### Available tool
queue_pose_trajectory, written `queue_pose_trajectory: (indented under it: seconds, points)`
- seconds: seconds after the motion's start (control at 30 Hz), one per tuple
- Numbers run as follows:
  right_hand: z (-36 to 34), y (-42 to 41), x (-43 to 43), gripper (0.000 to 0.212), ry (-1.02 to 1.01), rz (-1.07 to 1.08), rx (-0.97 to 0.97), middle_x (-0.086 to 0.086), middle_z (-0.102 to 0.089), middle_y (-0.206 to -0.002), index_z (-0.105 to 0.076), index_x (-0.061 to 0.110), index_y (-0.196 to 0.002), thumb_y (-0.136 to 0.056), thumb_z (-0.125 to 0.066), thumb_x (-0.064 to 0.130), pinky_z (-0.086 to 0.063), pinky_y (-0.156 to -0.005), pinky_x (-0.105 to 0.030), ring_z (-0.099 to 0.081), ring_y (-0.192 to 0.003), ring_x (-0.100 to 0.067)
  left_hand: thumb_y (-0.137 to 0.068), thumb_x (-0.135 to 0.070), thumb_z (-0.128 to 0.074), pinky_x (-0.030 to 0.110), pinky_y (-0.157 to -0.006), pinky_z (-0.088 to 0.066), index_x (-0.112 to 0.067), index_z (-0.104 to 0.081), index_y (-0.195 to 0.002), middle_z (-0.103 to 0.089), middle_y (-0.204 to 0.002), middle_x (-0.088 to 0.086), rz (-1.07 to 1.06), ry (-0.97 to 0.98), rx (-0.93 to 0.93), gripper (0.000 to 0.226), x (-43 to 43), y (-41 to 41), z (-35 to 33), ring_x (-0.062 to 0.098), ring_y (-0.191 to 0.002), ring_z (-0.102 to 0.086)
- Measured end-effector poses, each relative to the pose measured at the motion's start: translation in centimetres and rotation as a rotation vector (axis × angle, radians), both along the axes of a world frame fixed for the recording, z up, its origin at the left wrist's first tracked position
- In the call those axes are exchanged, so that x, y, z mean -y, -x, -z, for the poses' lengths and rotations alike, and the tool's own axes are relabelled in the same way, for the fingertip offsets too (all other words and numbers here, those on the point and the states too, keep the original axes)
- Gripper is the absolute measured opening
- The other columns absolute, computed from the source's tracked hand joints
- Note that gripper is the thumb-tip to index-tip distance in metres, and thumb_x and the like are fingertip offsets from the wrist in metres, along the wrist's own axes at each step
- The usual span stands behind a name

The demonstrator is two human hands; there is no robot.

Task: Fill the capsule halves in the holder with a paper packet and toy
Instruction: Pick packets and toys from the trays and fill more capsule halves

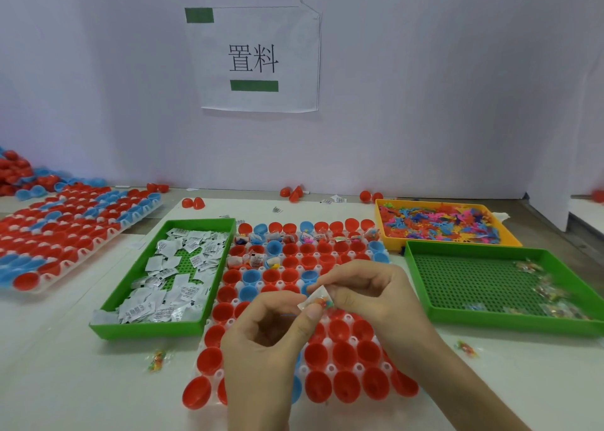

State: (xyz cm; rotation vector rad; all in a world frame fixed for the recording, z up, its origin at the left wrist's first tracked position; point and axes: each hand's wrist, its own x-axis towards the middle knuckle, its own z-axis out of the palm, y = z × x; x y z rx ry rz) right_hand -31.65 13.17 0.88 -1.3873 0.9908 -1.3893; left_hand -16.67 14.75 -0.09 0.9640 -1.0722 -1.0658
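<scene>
Fingers (313, 312) of both hands are curled narrow, pinching one small clear toy packet (318, 300) w/ bright bits inside. Left hand (261, 342) grips its lower edge w/ thumb & forefinger. Right hand (366, 293) grips the upper-right side.

The packet is held in the air over the middle of the holder (330, 368), not in any cup. Below the hands sit the capsule halves (343, 354), mostly red w/ a few blue, mouths up. The near rows look bare inside. The far rows and a few cups at far left hold paper & toys (258, 260).

Touching the holder's left side is the left green tray (147, 331) w/ paper packets (163, 303). To the right, a bit apart, is the right green tray (506, 322) w/ a few clear packets (549, 293). Behind that is a yellow tray (511, 239) heaped w/ small coloured toys (441, 223).

At far left on the bench (65, 381) lies a second holder (65, 234) of red/blue halves. Two loose clear packets lie on the bench, one on the left (157, 360), one on the right (467, 349). A paper sign (258, 61) is on the wall.
</scene>
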Motion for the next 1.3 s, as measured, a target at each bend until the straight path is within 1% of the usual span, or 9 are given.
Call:
queue_pose_trajectory:
  seconds: [0.1, 0.4, 0.6, 0.77, 0.9, 1.07, 1.13, 1.2, 1.3]
  points:
    - [-0.2, 0.0, 0.1, 0.013, -0.036, -0.026, 0.053, -0.01, -0.077, -0.094, -0.08, 0.019, -0.091, -0.079, -0.075, 0.019, -0.058, -0.076, -0.025, -0.074, -0.092, -0.025, -0.053, -0.029, -0.08, 0.019, -0.058, -0.056, -0.026, -0.076, -0.069, -0.07, -0.067, 0.008, -0.015, 0.021, 0.008, 0.016, 0.1, 0.0, 0.1, 0.012, -0.06, -0.066]
    - [0.0, 0.0, 0.1, 0.011, -0.076, -0.109, 0.081, -0.013, -0.076, -0.094, -0.078, 0.016, -0.093, -0.084, -0.073, 0.014, -0.06, -0.081, -0.039, -0.073, -0.095, -0.03, -0.056, -0.026, -0.081, 0.018, -0.059, -0.055, -0.025, -0.075, -0.069, -0.071, -0.068, 0.006, -0.051, 0.035, 0.02, 0.014, 0.4, -0.3, 0.5, 0.011, -0.062, -0.067]
    - [-0.2, -0.3, -0.1, 0.017, -0.006, -0.097, -0.057, -0.003, -0.076, -0.091, -0.076, 0.027, -0.09, -0.076, -0.081, 0.018, -0.057, -0.077, -0.024, -0.074, -0.089, -0.017, -0.05, -0.032, -0.082, 0.015, -0.062, -0.055, -0.024, -0.078, -0.069, -0.075, -0.076, 0.003, -0.036, 0.022, -0.006, 0.021, 0.5, -0.2, 0.5, 0.012, -0.069, -0.072]
    - [0.0, -0.1, 0.1, 0.024, -0.022, -0.104, -0.038, -0.006, -0.076, -0.091, -0.076, 0.028, -0.09, -0.068, -0.085, 0.029, -0.057, -0.077, -0.026, -0.074, -0.089, -0.021, -0.052, -0.024, -0.081, 0.013, -0.062, -0.054, -0.024, -0.08, -0.067, -0.075, -0.072, 0.004, -0.002, -0.013, -0.039, 0.015, 0.4, -0.1, 0.4, 0.012, -0.071, -0.073]
    - [0.3, 0.3, 0.5, 0.024, -0.037, -0.139, -0.019, -0.005, -0.076, -0.089, -0.076, 0.026, -0.091, -0.069, -0.085, 0.029, -0.056, -0.077, -0.026, -0.073, -0.088, -0.02, -0.053, -0.025, -0.08, 0.013, -0.063, -0.054, -0.026, -0.08, -0.068, -0.076, -0.073, 0.003, 0.012, 0.0, -0.023, 0.015, 0.4, -0.3, 0.4, 0.012, -0.072, -0.073]
    - [0.1, 0.3, 1.3, 0.026, -0.068, -0.17, 0.032, -0.006, -0.075, -0.085, -0.075, 0.023, -0.086, -0.066, -0.09, 0.03, -0.056, -0.078, -0.028, -0.071, -0.084, -0.021, -0.069, -0.018, -0.074, 0.014, -0.069, -0.055, -0.033, -0.082, -0.078, -0.078, -0.082, -0.001, 0.087, 0.054, 0.042, 0.019, 0.4, -1.4, 0.1, 0.011, -0.082, -0.075]
    - [-0.6, 0.1, 2.0, 0.021, -0.057, -0.141, -0.011, -0.008, -0.076, -0.087, -0.075, 0.022, -0.085, -0.069, -0.089, 0.026, -0.056, -0.078, -0.028, -0.073, -0.085, -0.023, -0.081, -0.006, -0.07, 0.016, -0.071, -0.056, -0.033, -0.081, -0.083, -0.078, -0.085, -0.001, 0.06, 0.074, 0.083, 0.029, 0.6, -2.2, 0.2, 0.014, -0.082, -0.075]
    - [-1.5, -0.1, 3.5, 0.015, -0.008, -0.031, -0.119, -0.004, -0.077, -0.088, -0.076, 0.021, -0.084, -0.074, -0.087, 0.019, -0.057, -0.075, -0.022, -0.074, -0.084, -0.018, -0.088, 0.001, -0.065, 0.018, -0.07, -0.057, -0.03, -0.08, -0.084, -0.078, -0.087, -0.001, 0.001, 0.071, 0.072, 0.035, 0.8, -3.1, 0.3, 0.017, -0.08, -0.076]
    - [-2.0, -0.3, 7.1, 0.013, 0.088, 0.213, -0.417, 0.006, -0.076, -0.084, -0.075, 0.018, -0.083, -0.077, -0.084, 0.011, -0.055, -0.074, -0.014, -0.072, -0.081, -0.006, -0.09, 0.0, -0.064, 0.016, -0.068, -0.056, -0.026, -0.079, -0.084, -0.078, -0.091, -0.001, -0.082, 0.054, 0.014, 0.031, 0.9, -3.9, 0.4, 0.018, -0.078, -0.076]
